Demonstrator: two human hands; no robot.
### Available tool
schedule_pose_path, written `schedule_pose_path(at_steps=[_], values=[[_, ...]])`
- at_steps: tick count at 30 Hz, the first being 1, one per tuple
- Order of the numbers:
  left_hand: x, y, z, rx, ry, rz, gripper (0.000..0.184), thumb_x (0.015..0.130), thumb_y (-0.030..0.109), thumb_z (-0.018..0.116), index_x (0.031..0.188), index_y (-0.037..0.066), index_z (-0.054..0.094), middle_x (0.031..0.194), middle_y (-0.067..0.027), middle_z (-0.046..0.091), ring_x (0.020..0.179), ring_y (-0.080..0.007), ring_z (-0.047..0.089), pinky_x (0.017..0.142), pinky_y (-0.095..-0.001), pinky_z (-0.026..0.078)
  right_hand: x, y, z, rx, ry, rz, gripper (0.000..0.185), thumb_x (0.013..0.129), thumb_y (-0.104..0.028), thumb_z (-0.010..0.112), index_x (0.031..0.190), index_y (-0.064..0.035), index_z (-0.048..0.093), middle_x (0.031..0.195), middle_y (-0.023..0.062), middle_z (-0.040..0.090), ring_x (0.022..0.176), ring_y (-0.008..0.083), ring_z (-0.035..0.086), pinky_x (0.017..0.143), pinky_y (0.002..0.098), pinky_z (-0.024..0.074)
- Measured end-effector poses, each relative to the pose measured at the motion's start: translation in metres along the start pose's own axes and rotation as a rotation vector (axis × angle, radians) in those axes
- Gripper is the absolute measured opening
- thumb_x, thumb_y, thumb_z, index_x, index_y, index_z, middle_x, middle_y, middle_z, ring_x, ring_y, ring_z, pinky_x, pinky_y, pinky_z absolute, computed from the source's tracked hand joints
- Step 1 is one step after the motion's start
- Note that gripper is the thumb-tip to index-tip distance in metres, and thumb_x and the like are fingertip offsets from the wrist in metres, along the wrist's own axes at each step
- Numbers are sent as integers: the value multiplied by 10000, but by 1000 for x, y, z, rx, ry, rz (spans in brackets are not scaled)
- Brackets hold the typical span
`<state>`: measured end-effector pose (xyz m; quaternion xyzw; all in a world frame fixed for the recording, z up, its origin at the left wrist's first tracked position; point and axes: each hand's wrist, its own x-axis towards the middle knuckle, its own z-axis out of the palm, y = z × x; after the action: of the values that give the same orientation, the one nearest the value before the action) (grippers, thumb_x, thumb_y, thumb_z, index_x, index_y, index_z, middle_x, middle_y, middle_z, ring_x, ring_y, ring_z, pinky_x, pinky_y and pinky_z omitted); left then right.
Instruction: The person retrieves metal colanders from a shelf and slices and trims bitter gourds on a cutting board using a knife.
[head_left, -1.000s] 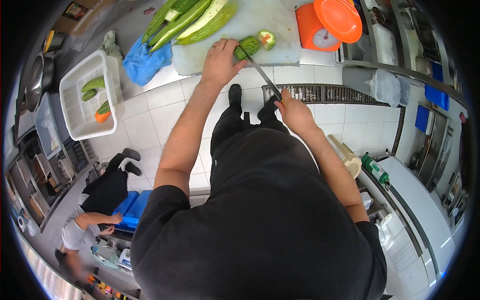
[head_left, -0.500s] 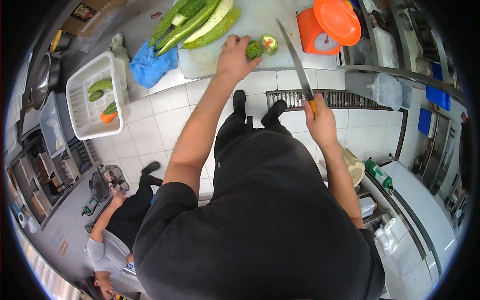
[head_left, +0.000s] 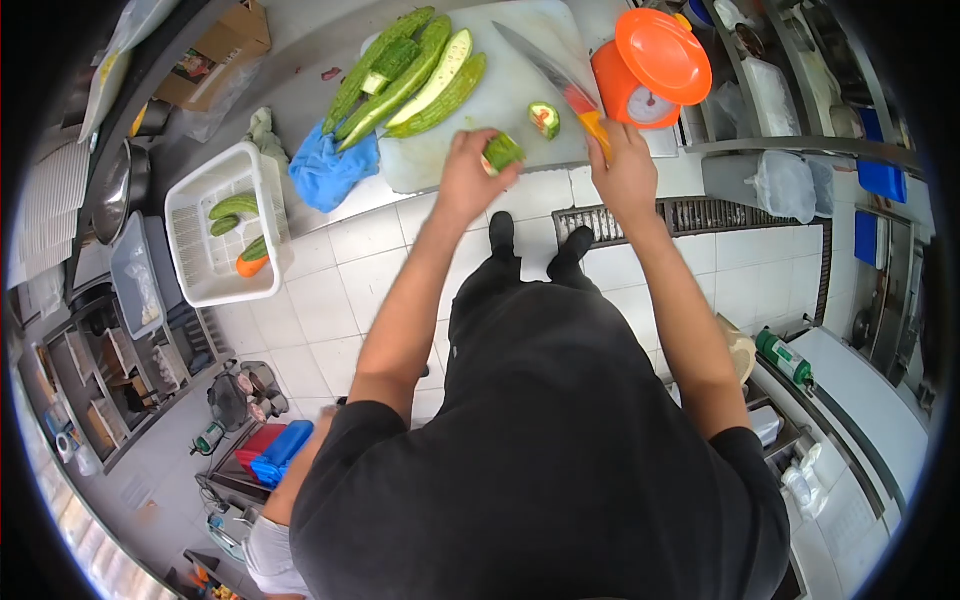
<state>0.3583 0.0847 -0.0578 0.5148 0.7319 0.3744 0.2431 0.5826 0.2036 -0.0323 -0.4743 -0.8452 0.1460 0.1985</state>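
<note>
My left hand (head_left: 470,170) is closed around a cut piece of bitter melon (head_left: 503,152), raised at the near edge of the white cutting board (head_left: 440,160). In my right hand (head_left: 626,172) is a knife (head_left: 540,57) with a yellow-orange handle. Its blade points away and to the left over the board. Between the hands lies another cut piece of bitter melon (head_left: 544,120), its reddish, seedy inside showing. Several long bitter melons (head_left: 440,110), some whole and some cut, lie side by side at the board's left.
An orange kitchen scale (head_left: 625,85) stands right of the board. At the left are a blue cloth (head_left: 330,170) and a white plastic basket (head_left: 190,280) holding a few vegetables. A floor drain grate (head_left: 690,217) runs behind my feet. Another person's sleeve (head_left: 270,555) shows at lower left.
My left hand has lifted the bitter melon piece toward me, off the board. The knife has swung left and farther over the board. The other person is now mostly hidden behind my arm.
</note>
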Motion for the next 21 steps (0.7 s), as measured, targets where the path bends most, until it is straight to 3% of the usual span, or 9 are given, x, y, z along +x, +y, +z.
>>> schedule_pose_path(at_steps=[1,5,6,8,10,13,16,19,21], values=[[-8,11,1,-37,-28,58,567,788,221,854,1268,15,634,1172,-186,609,1087,-367,620,960,-434,525,-10,-5,-5,200,-70,124,451,1008,-339,667,1343,-50,579,1237,161,665,1154,342,654,916,466,560],[-36,63,13,-164,-223,219,579,775,217,852,1279,35,632,1188,-160,613,1100,-379,608,967,-438,515,-50,-24,-9,1611,-439,1034,482,1050,-508,571,1248,-75,646,1196,89,695,1132,269,676,949,473,551],[-36,80,27,-206,-295,263,585,773,218,850,1286,43,631,1195,-153,615,1101,-382,604,969,-437,513,-60,-16,-4,1899,-521,1164,511,1056,-557,538,1226,-92,663,1157,73,705,1130,246,680,970,479,550],[-35,75,59,36,-396,416,624,764,253,853,1318,77,625,1218,-136,615,1147,-389,594,1009,-444,492,-90,5,15,2129,-465,1090,497,1053,-550,543,1239,-104,662,1163,87,714,1131,283,687,997,483,549],[-35,88,72,223,-467,548,678,750,298,860,1344,83,615,1255,-143,613,1208,-385,582,1057,-459,461,-110,22,14,2072,-447,1111,491,1048,-545,551,1235,-105,664,1174,109,721,1118,310,697,975,484,563],[-31,112,81,224,-488,690,689,776,323,858,1359,60,603,1315,-153,611,1270,-383,563,1095,-478,431,-149,68,18,2154,-339,1110,485,1033,-530,573,1240,-102,667,1180,146,721,1082,347,709,926,506,583],[-25,98,94,129,-620,545,637,830,320,835,1358,48,607,1354,-163,620,1274,-385,572,1087,-470,447,-174,145,23,2165,-70,1215,435,1043,-440,553,1198,-43,643,1154,203,693,1051,388,691,938,532,583],[-13,94,93,160,-689,376,608,881,351,795,1365,37,604,1345,-183,630,1256,-378,598,1060,-462,480,-168,270,-2,2031,398,1478,476,1032,-415,538,1238,14,531,1172,265,600,1061,441,637,957,593,570],[-11,93,89,208,-676,331,605,895,371,787,1359,28,606,1323,-188,643,1221,-383,621,1017,-457,514,-154,391,-48,2073,574,1200,560,1046,-499,494,1264,17,489,1133,251,591,1035,460,636,942,648,562]])
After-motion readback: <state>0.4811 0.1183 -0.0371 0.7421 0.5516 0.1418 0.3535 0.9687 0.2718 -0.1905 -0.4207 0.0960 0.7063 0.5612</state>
